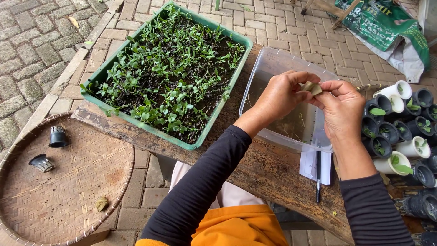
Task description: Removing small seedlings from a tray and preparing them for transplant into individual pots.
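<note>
Both hands meet above a clear plastic tub [268, 68] on a worn wooden bench [273, 177]. My left hand [282, 93] and my right hand [341, 107] pinch a small tan cube of growing sponge [313, 87] between their fingertips. A green seedling tray [207, 123], full of dark soil and small green sprouts, lies to the left of the tub. Black and white net pots [400, 136], some holding seedlings, crowd the bench at the right.
A pen [318, 175] lies on white paper under the tub's near edge. A round woven bamboo tray [68, 182] at lower left carries two small pots [58, 136] and a brown lump. A green printed sack [387, 27] lies on the brick paving at upper right.
</note>
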